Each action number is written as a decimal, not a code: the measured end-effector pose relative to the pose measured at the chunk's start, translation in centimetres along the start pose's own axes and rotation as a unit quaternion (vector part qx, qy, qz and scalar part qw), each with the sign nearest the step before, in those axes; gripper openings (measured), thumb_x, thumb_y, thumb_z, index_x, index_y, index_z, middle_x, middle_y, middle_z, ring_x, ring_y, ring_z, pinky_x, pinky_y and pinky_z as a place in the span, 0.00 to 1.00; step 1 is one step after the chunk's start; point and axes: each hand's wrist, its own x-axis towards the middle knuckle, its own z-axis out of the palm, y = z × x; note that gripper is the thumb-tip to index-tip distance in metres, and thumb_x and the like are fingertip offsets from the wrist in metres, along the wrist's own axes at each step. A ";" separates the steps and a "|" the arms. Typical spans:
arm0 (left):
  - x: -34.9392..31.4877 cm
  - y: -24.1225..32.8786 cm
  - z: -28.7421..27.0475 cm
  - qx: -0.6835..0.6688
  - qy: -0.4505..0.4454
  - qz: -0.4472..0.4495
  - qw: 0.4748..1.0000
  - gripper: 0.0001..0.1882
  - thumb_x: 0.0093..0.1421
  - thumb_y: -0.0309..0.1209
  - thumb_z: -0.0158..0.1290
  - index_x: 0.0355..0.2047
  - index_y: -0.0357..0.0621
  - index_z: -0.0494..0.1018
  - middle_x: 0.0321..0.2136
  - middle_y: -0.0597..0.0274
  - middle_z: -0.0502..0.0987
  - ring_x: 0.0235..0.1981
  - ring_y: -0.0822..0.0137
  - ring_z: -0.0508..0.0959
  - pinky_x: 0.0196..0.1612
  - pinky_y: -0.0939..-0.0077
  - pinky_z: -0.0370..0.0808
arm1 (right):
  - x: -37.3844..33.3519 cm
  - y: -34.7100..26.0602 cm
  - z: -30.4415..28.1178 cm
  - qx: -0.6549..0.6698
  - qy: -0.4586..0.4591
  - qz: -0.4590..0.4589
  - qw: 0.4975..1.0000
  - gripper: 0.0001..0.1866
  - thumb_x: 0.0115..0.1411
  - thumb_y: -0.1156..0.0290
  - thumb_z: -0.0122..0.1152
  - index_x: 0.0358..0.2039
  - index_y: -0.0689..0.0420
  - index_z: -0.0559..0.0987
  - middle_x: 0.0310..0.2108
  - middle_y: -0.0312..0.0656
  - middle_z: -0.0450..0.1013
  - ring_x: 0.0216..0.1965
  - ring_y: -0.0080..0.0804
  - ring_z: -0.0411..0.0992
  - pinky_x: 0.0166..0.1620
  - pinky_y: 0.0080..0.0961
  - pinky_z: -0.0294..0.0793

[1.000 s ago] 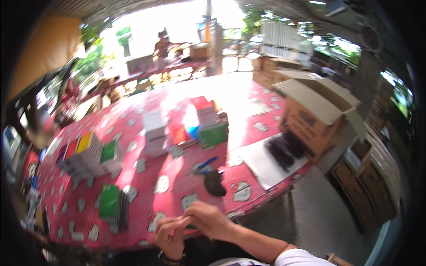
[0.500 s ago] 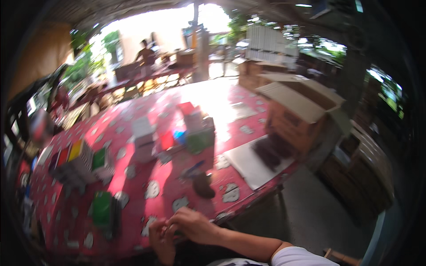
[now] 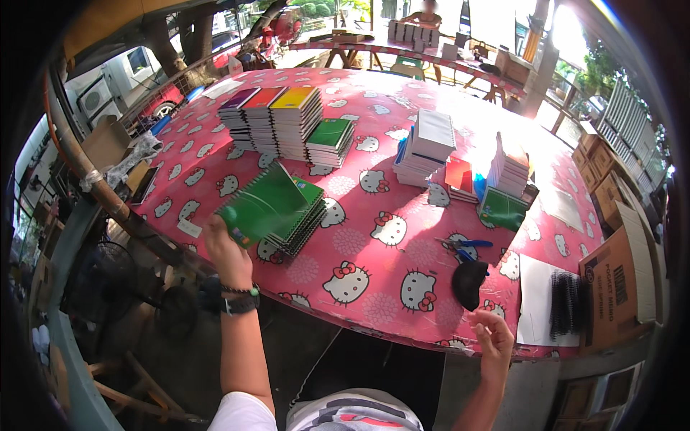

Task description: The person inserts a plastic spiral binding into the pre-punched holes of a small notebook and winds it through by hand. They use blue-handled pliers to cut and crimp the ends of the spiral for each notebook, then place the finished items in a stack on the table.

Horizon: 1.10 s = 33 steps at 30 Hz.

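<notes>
My left hand [image 3: 228,248] grips the near edge of a green spiral notebook [image 3: 262,197], which is tilted above a stack of green notebooks [image 3: 303,221] near the table's front left. The raised notebook hides part of that stack. Over the table's front edge, at the right, my right hand [image 3: 493,337] is empty, its fingers loosely bent and apart. A black rounded item [image 3: 470,284] lies just beyond it, beside blue-handled pliers [image 3: 471,245].
Purple, red and yellow notebook stacks [image 3: 295,126] stand at the back left, next to a smaller green pile [image 3: 330,144]. White-paged stacks [image 3: 428,147] rise right of centre. Black binding coils [image 3: 565,303] lie on a white sheet beside a cardboard box [image 3: 622,280]. A person [image 3: 424,18] is at a far table.
The view has swung round. My hands, close together before, are now apart: the left has taken hold of a green notebook, the right is out to the right.
</notes>
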 end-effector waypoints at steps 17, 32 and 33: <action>3.8 -5.9 -2.2 0.241 -0.191 0.039 0.951 0.16 0.65 0.27 0.42 0.52 0.35 0.67 0.50 0.55 0.72 0.53 0.63 0.69 0.56 0.69 0.63 | 4.4 1.1 -6.1 -0.108 0.070 0.008 0.992 0.07 0.59 0.76 0.58 0.37 0.63 0.78 0.32 0.37 0.77 0.34 0.19 0.72 0.37 0.17 0.70; -14.8 -4.5 5.1 0.227 -0.244 0.121 0.935 0.15 0.51 0.19 0.49 0.41 0.36 0.66 0.44 0.55 0.68 0.48 0.64 0.67 0.55 0.67 0.61 | 31.1 8.2 -15.1 -0.350 0.211 0.052 0.911 0.23 0.50 0.62 0.68 0.42 0.62 0.76 0.35 0.47 0.76 0.35 0.33 0.75 0.39 0.28 0.74; -15.1 -4.9 4.7 0.232 -0.255 0.098 0.934 0.14 0.51 0.19 0.49 0.41 0.37 0.67 0.44 0.56 0.68 0.48 0.64 0.67 0.55 0.68 0.61 | 31.6 10.3 -16.5 -0.323 0.171 0.078 0.928 0.22 0.49 0.63 0.70 0.41 0.62 0.77 0.31 0.41 0.77 0.32 0.28 0.75 0.36 0.25 0.73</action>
